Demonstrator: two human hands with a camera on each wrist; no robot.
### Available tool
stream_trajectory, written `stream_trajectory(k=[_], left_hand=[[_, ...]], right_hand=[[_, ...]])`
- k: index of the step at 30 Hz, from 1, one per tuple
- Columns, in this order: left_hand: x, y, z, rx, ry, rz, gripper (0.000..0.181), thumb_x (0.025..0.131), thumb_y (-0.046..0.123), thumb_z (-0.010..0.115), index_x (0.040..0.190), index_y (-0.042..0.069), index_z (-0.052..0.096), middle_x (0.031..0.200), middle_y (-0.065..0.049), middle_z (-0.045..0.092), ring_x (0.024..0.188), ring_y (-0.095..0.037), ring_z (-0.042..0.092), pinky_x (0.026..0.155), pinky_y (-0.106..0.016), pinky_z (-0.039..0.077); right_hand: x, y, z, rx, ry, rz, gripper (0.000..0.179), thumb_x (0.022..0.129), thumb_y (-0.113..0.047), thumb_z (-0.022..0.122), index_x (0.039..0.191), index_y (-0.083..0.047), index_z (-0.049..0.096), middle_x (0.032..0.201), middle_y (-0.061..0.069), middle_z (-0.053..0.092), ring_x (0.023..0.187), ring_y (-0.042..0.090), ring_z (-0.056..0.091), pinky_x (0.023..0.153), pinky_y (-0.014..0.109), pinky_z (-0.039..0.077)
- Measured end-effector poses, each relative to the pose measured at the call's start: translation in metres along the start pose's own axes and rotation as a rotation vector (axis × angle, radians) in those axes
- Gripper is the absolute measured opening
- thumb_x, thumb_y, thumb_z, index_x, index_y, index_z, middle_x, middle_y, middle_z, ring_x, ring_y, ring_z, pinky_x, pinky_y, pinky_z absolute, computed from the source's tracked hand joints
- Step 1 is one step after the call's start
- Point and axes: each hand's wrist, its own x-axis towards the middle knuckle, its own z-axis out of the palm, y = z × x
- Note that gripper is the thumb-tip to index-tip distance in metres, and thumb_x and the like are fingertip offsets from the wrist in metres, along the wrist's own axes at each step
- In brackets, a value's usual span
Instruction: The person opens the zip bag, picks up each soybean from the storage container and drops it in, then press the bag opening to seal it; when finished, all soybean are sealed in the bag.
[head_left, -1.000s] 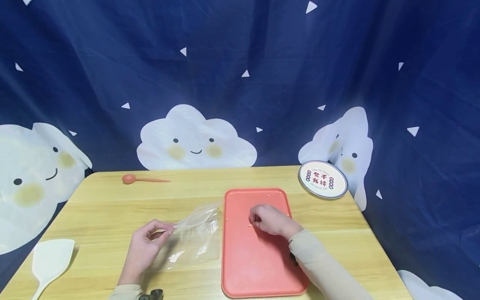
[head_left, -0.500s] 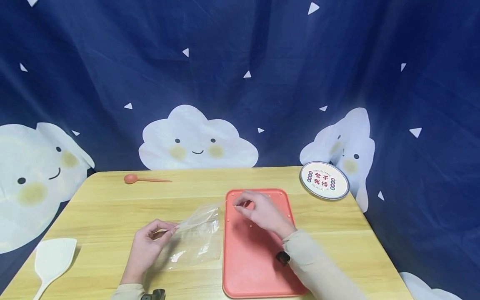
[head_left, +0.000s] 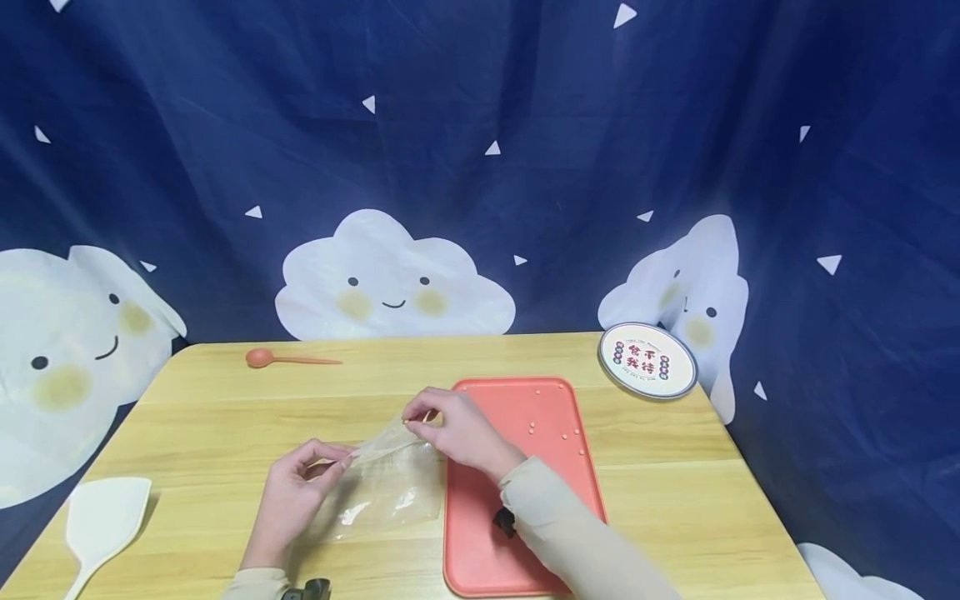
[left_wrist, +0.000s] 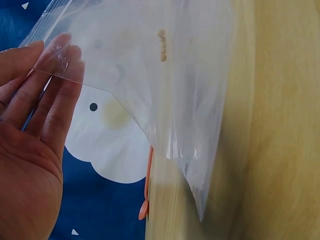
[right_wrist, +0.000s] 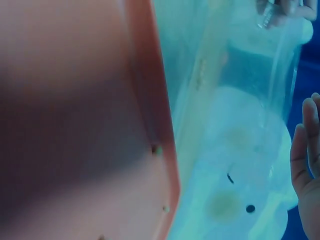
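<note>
In the head view, my left hand (head_left: 288, 496) pinches the upper edge of a clear zip bag (head_left: 401, 496) between thumb and fingers and holds it up. Several small round beige soybeans (left_wrist: 163, 46) show in a line through the film in the left wrist view. At the bag's far upper corner is my right hand (head_left: 465, 433), its thumb and index finger pinching a tiny soybean (head_left: 406, 421) right at the mouth. Beneath the right forearm lies a red tray (head_left: 480, 533), with several loose soybeans (head_left: 565, 437) scattered over its far right part.
A white oval plate (head_left: 647, 360) sits at the back right corner of the wooden table (head_left: 360, 575). The orange spoon (head_left: 260, 357) lies along the back edge. At the left edge there is a white spatula (head_left: 108, 517). A blue curtain (head_left: 450, 183) hangs behind.
My right hand has moved left from above the tray to the bag's mouth, uncovering soybeans on the tray. The left hand keeps its hold on the bag in the same place.
</note>
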Motion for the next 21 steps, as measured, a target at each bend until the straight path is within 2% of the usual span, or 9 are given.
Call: stream_trajectory(k=[6,10,16,21], left_hand=[[-0.001,0.001,0.001,0.001,-0.001,0.007,0.016,0.08,-0.014,0.073,0.082,0.001,0.068,0.094,-0.015,0.072,0.091,-0.014,0.069,0.079,-0.03,0.059],[0.0,0.001,0.001,0.013,-0.007,0.011,0.015,0.08,-0.013,0.073,0.082,0.002,0.068,0.094,-0.015,0.072,0.091,-0.015,0.068,0.079,-0.03,0.059],[0.001,0.0,-0.002,0.033,-0.008,0.006,0.016,0.081,-0.012,0.073,0.082,0.003,0.068,0.094,-0.012,0.072,0.092,-0.014,0.068,0.08,-0.029,0.059],[-0.001,-0.001,-0.003,0.044,0.011,-0.002,0.015,0.081,-0.011,0.073,0.082,0.003,0.068,0.094,-0.012,0.072,0.092,-0.014,0.067,0.079,-0.026,0.058]], right_hand=[[0.005,0.002,0.014,-0.136,-0.065,-0.013,0.007,0.093,-0.014,0.069,0.099,-0.015,0.071,0.094,-0.01,0.068,0.087,-0.004,0.057,0.079,0.016,0.051],[0.003,0.002,0.013,-0.166,-0.079,-0.006,0.01,0.094,-0.015,0.068,0.104,-0.015,0.071,0.099,-0.012,0.067,0.093,-0.002,0.059,0.084,0.015,0.049],[-0.008,0.001,-0.005,-0.143,-0.043,0.029,0.015,0.095,-0.018,0.068,0.11,-0.016,0.069,0.109,-0.013,0.062,0.109,0.005,0.057,0.098,0.026,0.047],[-0.019,0.004,-0.028,-0.104,-0.028,0.09,0.014,0.093,-0.011,0.068,0.107,-0.014,0.068,0.104,-0.008,0.062,0.102,0.009,0.058,0.092,0.035,0.051]])
